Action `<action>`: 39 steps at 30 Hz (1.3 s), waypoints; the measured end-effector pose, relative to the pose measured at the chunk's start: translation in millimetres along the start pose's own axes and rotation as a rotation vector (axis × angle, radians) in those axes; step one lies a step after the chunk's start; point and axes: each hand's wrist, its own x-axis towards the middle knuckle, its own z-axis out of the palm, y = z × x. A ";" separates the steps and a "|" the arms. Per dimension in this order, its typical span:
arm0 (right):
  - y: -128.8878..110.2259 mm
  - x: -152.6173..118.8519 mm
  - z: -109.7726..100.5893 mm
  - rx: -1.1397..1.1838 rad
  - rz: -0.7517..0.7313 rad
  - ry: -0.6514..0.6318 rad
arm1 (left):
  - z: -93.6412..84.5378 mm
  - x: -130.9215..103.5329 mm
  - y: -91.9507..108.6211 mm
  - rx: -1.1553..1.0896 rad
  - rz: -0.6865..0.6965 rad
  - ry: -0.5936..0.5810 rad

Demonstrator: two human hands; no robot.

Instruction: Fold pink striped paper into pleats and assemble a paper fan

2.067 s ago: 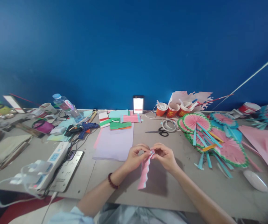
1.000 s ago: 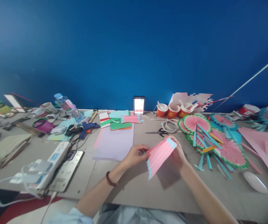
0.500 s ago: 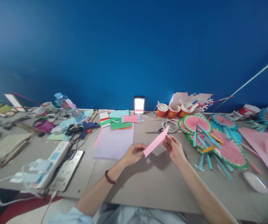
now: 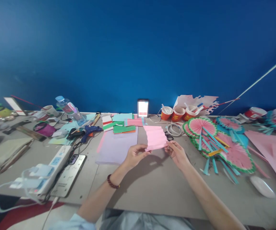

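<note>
A small sheet of pink pleated paper (image 4: 155, 138) is held above the table between my two hands. My left hand (image 4: 136, 156) pinches its lower left corner between thumb and fingers. At the lower right corner my right hand (image 4: 177, 154) grips it the same way. The paper's broad face shows, with soft creases running across it. Behind it the scissors (image 4: 169, 136) are mostly covered, only the black handles showing. A lilac sheet (image 4: 117, 147) lies flat to the left of the paper, under green and white paper pieces (image 4: 124, 127).
Pink and green paper fans (image 4: 201, 127) with blue strips lie on the right, near a white computer mouse (image 4: 262, 187). Red paper cups (image 4: 178, 114) line the wall. On the left are a power strip (image 4: 56, 163), a phone (image 4: 68, 175), a glue gun (image 4: 90, 129) and a bottle (image 4: 70, 108).
The pink paper has turned from a narrow, slanted edge view to showing its broad face. Both hands keep hold of it, and the right hand has shifted slightly lower.
</note>
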 end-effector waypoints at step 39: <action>-8.2 -9.1 0.9 -0.527 -0.473 -0.008 | -11.8 3.0 6.6 0.235 0.048 0.241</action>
